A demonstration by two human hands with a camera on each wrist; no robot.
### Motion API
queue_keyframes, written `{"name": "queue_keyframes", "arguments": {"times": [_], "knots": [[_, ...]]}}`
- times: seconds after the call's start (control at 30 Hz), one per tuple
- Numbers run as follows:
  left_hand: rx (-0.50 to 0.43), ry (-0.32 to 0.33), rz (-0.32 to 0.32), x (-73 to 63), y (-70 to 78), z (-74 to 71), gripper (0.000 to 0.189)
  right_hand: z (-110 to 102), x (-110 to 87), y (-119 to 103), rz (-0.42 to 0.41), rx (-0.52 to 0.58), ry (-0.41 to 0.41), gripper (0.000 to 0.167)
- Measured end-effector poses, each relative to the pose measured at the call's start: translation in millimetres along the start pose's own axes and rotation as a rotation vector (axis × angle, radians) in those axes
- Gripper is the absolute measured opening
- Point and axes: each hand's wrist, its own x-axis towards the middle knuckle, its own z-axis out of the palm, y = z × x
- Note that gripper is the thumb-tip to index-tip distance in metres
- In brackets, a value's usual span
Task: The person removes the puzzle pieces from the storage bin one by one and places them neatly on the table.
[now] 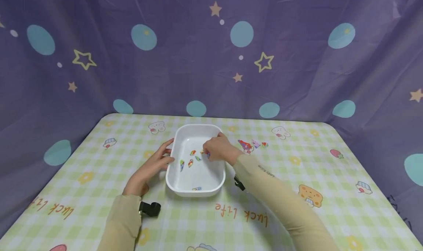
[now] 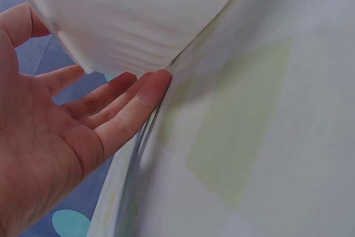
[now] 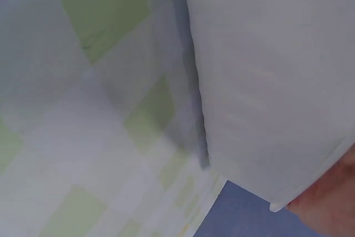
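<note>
A white rectangular tray (image 1: 198, 177) with rounded corners stands on the checked tablecloth, holding several small, flat, multicoloured pieces (image 1: 190, 163). At its left side is my left hand (image 1: 152, 166), thumb at the rim and straight fingers (image 2: 130, 109) touching the outer wall. My right hand (image 1: 218, 148) reaches over the right rim into the tray, fingers bent downward. Red and blue bits (image 1: 206, 154) show right at its fingertips; I cannot tell whether the fingers pinch one. In the right wrist view, only part of that hand (image 3: 330, 198) shows beyond the rim.
To the right of the tray, a larger red-and-blue piece (image 1: 245, 145), a pinkish piece (image 1: 256, 144) and a small red-green piece (image 1: 265, 145) lie on the tablecloth (image 1: 281, 163). A purple curtain (image 1: 205, 78) hangs behind the table's far edge.
</note>
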Motion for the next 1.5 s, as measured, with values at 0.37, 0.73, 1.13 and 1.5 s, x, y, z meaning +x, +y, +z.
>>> {"name": "queue_keyframes", "arguments": {"times": [0.37,0.73,1.13,1.5], "knots": [[-0.008,0.005,0.002,1.9,-3.2,0.3,0.068,-0.5,1.9,-4.4,0.025,0.025,-0.035,0.014],[-0.032,-0.009,0.009,2.6,-5.3,-1.4,0.066,6.1,7.7,-3.6,0.041,0.034,-0.069,0.011],[-0.028,0.0,-0.008,-2.2,-1.9,0.9,0.067,7.5,4.2,-3.4,0.015,0.065,-0.046,0.014],[-0.027,0.007,0.012,0.5,-4.3,0.8,0.066,4.3,0.6,-1.8,-0.015,0.103,0.014,0.008]]}}
